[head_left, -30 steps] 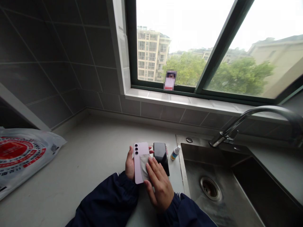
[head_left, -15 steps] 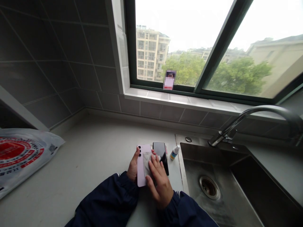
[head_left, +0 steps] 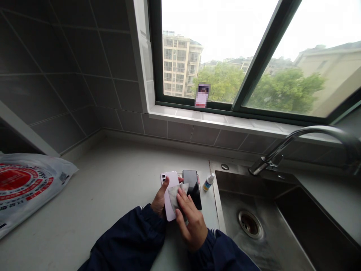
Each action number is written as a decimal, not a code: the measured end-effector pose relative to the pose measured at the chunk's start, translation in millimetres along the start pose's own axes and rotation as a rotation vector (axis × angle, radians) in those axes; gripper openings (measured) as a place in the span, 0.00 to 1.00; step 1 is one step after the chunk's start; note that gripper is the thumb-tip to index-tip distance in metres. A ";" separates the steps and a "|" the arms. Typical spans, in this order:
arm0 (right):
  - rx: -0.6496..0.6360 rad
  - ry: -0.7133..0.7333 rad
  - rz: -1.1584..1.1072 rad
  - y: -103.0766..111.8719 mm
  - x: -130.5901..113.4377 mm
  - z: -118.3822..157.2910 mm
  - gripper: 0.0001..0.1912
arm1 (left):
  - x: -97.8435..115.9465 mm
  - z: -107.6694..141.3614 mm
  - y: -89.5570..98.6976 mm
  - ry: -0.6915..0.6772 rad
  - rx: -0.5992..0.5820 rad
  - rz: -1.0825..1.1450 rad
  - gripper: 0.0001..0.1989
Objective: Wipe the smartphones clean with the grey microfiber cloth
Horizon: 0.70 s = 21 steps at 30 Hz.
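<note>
My left hand [head_left: 160, 199] grips a pale pink smartphone [head_left: 170, 210], back side up, with its thumb along the edge near the camera lenses. Against the phone's back, my right hand [head_left: 192, 218] presses a light grey cloth [head_left: 174, 194] under its fingers. Part of the cloth is hidden by that hand. Just beyond, a black phone-like device [head_left: 191, 177] with a dark glossy screen lies on the counter, partly covered by my right fingers. A small white-capped spray bottle [head_left: 208, 182] with a blue and yellow label stands beside it.
A stainless sink [head_left: 261, 205] with a drain takes up the right side, under a curved chrome faucet [head_left: 267, 154]. On the left of the white counter [head_left: 113, 169] lies a plastic bag [head_left: 34, 184] with red print. A window is behind.
The pink phone has tilted, its top leaning a little left. My left thumb now lies further over its back. The cloth and my right fingers have shifted slightly down the phone.
</note>
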State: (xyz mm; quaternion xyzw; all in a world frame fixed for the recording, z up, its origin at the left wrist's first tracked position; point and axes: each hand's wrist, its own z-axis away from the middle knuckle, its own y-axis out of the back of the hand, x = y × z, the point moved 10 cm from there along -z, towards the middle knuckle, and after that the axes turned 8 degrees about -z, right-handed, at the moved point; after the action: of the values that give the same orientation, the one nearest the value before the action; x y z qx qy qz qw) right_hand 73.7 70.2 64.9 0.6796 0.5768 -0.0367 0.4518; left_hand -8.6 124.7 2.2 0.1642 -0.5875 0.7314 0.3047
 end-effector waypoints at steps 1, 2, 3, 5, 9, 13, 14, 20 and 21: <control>-0.011 0.018 0.028 -1.3 -1.6 0.3 0.28 | 1.3 -0.8 2.2 -0.007 0.026 0.014 0.23; -0.023 0.037 0.059 -2.5 -3.5 0.4 0.27 | 3.0 -1.5 4.4 -0.018 0.053 0.026 0.23; -0.037 0.056 0.090 -3.4 -5.7 0.4 0.27 | 4.9 -2.0 6.6 -0.029 0.080 0.036 0.23; -0.080 0.090 0.136 -5.3 -10.8 -0.2 0.25 | 8.6 -2.8 10.7 -0.043 0.124 0.049 0.22; -0.185 0.145 0.135 -8.3 -24.9 -1.3 0.22 | 16.9 -3.7 22.6 -0.045 0.218 0.028 0.25; -0.237 0.199 0.086 -10.7 -39.4 -0.4 0.21 | 23.8 -5.4 33.0 -0.055 0.270 0.015 0.27; -0.239 0.212 0.070 -11.5 -41.6 0.2 0.22 | 23.8 -5.8 34.9 -0.056 0.277 0.019 0.27; -0.183 0.259 -0.017 -13.9 -38.1 3.0 0.25 | 4.7 -5.9 34.5 0.036 0.259 0.034 0.32; -0.174 0.257 -0.026 -14.0 -36.2 2.7 0.25 | 1.2 -5.3 33.2 0.049 0.251 0.037 0.32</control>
State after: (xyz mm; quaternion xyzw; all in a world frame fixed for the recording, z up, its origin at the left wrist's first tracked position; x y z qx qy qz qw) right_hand 51.6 40.2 75.9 0.6295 0.6396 0.0947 0.4309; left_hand -30.2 126.0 -23.7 0.1722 -0.4866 0.8085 0.2825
